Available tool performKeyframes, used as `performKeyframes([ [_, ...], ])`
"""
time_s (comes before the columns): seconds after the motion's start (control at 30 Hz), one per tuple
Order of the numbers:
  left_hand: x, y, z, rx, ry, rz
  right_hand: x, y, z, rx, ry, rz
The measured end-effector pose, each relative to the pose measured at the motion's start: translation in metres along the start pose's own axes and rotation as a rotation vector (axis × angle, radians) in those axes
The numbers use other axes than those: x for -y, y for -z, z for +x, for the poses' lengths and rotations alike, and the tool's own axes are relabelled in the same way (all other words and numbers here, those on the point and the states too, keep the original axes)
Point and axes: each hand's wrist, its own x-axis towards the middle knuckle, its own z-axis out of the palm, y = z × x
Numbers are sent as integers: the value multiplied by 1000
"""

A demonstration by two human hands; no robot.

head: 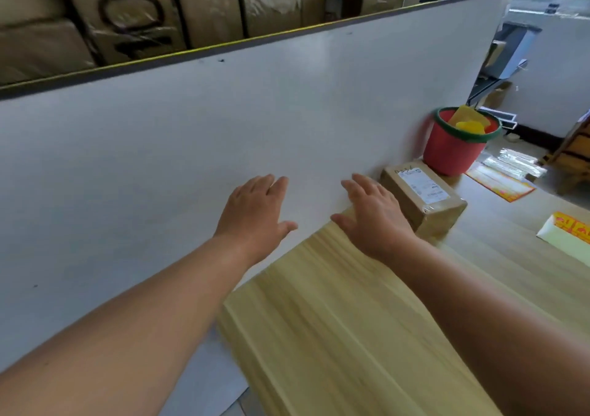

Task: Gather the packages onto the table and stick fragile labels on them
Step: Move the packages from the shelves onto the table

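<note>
Past the top edge of a white partition (159, 144), brown cardboard boxes (127, 22) stand packed in a row. The partition runs along the left edge of the wooden desk (351, 319).

The left hand (255, 211) reaches out in front of the partition, past the desk's left edge. It is back up, its fingers straight and close together and its thumb out to the side, and it holds nothing. Whether it touches the panel cannot be told.

The right hand (373, 217) is held the same way, flat and empty, over the desk's left edge. It is just beside the package (421, 198), and contact between them cannot be made out.

That package is a brown taped box with a white shipping label on top. It lies on the desk close against the partition.

Beyond it, also near the partition, stands a red bucket (453, 150) with a green rim and yellow items inside. To the right of the bucket lies an orange-bordered sheet (501, 185).

At the desk's right edge rests a white sheet of yellow-and-red fragile labels (571, 230), well apart from the package.
</note>
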Motion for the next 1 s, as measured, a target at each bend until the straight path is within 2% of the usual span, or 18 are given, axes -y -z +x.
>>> performKeyframes([
  [0.43,137,139,-337,-176,308,87,294,22,-190,-46,471,-69],
  [0.6,180,185,-453,-301,448,152,395,23,-252,-61,630,-47],
  [0.8,225,228,-551,-380,628,200,498,30,-302,-52,814,57],
  [1.0,269,251,-594,-471,801,173,570,30,-303,-32,901,168],
])
